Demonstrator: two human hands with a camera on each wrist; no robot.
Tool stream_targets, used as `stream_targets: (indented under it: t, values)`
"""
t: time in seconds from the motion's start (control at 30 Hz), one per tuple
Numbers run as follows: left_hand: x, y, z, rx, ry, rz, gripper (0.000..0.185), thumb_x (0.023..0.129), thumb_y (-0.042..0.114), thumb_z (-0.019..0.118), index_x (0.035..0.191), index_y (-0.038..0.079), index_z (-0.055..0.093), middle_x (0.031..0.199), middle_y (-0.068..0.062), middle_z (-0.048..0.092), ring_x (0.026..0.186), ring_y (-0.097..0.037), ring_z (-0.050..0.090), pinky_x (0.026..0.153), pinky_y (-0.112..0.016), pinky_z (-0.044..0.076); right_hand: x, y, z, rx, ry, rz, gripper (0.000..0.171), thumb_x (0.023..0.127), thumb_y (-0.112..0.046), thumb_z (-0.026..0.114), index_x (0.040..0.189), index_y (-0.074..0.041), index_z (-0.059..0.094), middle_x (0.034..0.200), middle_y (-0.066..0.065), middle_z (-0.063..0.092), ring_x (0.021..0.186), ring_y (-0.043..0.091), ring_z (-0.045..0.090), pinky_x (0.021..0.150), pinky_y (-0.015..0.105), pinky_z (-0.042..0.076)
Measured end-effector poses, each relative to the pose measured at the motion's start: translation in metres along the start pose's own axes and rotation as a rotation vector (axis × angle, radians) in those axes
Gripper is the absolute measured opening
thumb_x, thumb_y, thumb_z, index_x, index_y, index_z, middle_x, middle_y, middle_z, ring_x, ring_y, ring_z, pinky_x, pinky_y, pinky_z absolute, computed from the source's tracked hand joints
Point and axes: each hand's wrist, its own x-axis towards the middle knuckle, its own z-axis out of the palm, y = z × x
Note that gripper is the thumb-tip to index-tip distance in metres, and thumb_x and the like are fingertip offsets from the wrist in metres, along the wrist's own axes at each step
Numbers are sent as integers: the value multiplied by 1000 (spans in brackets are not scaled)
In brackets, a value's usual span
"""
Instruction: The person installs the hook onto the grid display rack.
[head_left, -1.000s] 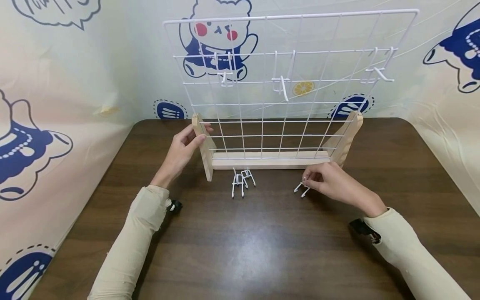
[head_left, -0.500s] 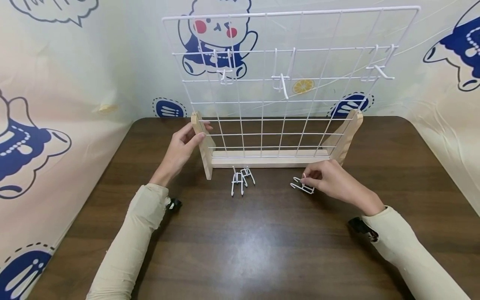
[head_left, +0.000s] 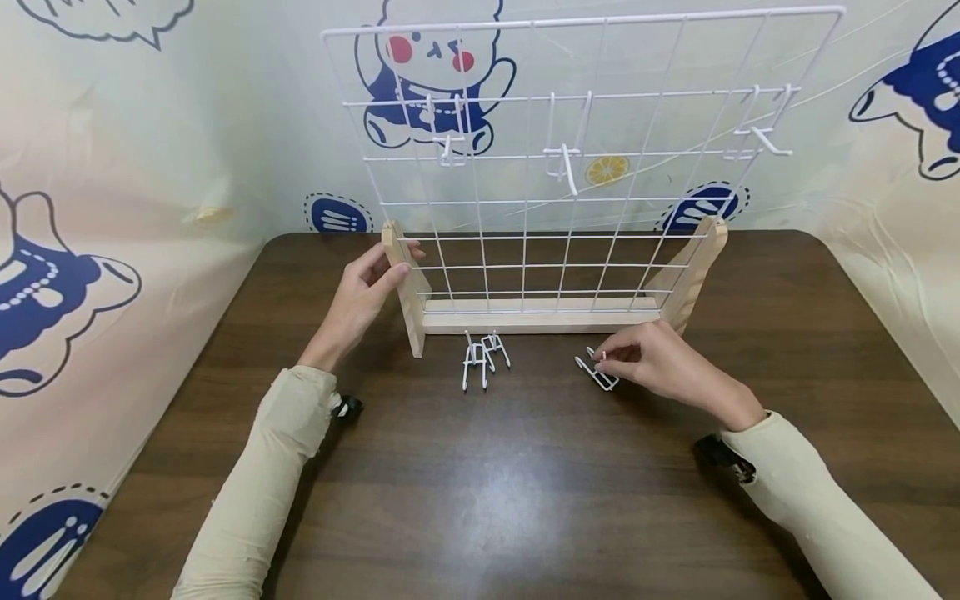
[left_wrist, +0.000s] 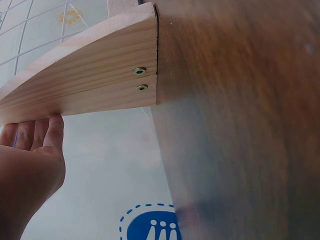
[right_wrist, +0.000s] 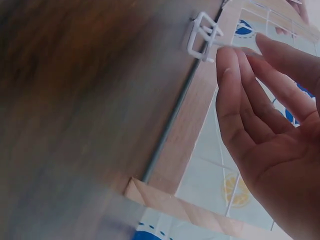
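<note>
My left hand (head_left: 358, 298) grips the left wooden side (head_left: 415, 317) of a display rack, thumb in front and fingers behind it; in the left wrist view the fingers meet that panel's edge (left_wrist: 90, 75). The right hand (head_left: 656, 367) pinches a small white wire hook (head_left: 592, 375) by its prong, low over the table before the rack's right end. Its rectangular wire frame (right_wrist: 191, 40) shows beyond the fingertips in the right wrist view. Two more white hooks, one nearer (head_left: 475, 362) and one behind it (head_left: 495, 341), lie on the table, close together.
The rack's white wire grid (head_left: 525, 239) rises from a wooden base bar (head_left: 540, 322). Three hooks hang high on it, at left (head_left: 447, 150), middle (head_left: 567, 167) and right (head_left: 767, 142). The brown table (head_left: 495, 483) ends at a printed cloth backdrop (head_left: 225, 150).
In my right hand the hook has turned: its two bent ends, which pointed toward me, now point left and toward the rack. The left hand keeps its grip in place.
</note>
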Motion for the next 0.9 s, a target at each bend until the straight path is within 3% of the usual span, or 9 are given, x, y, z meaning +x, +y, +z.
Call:
stream_targets:
  t: [0.1, 0.23, 0.33, 0.6, 0.77, 0.9]
  values:
    - [1, -1, 0, 3, -2, -2, 37, 103, 21, 55, 137, 6, 55, 133, -19, 59, 119, -24, 54, 101, -37, 44, -1, 0, -1, 66, -46, 26, 9, 88, -3, 74, 93, -8, 79, 83, -5, 74, 70, 8, 64, 63, 26, 52]
    - [5, -14, -3, -4, -3, 6, 41, 103, 22, 56, 139, 4, 53, 134, -18, 59, 121, -24, 54, 103, -40, 43, -2, -1, -3, 215, -109, 85, 12, 93, -3, 69, 101, -3, 77, 84, 2, 75, 72, 16, 70, 65, 31, 56]
    - [8, -26, -6, -1, 3, 9, 41, 103, 24, 57, 140, 8, 54, 133, -13, 60, 121, -22, 54, 105, -43, 42, -2, -3, -6, 261, -122, 116, 14, 95, -6, 67, 105, -4, 77, 85, 3, 76, 76, 20, 71, 67, 33, 57]
    - [7, -25, -6, 6, 2, -2, 42, 102, 25, 57, 141, 7, 53, 134, -12, 60, 122, -22, 53, 107, -49, 40, -2, -9, -10, 155, -32, 78, 11, 92, -12, 72, 100, -10, 79, 90, -4, 76, 78, 19, 70, 68, 26, 53]
    - [4, -10, -2, -17, 2, 16, 38, 103, 19, 56, 137, 4, 56, 131, -18, 60, 120, -27, 54, 101, -38, 45, -3, -15, -14, 84, 52, 22, 10, 90, -12, 75, 97, -14, 81, 94, -8, 75, 83, 8, 67, 69, 23, 53]
    - [6, -17, -3, -47, 4, 41, 33, 102, 18, 57, 134, 9, 60, 130, -22, 60, 118, -27, 56, 95, -30, 48, -3, -18, -17, 65, 138, -24, 10, 88, -9, 76, 95, -14, 81, 97, -7, 74, 90, 7, 64, 70, 18, 51]
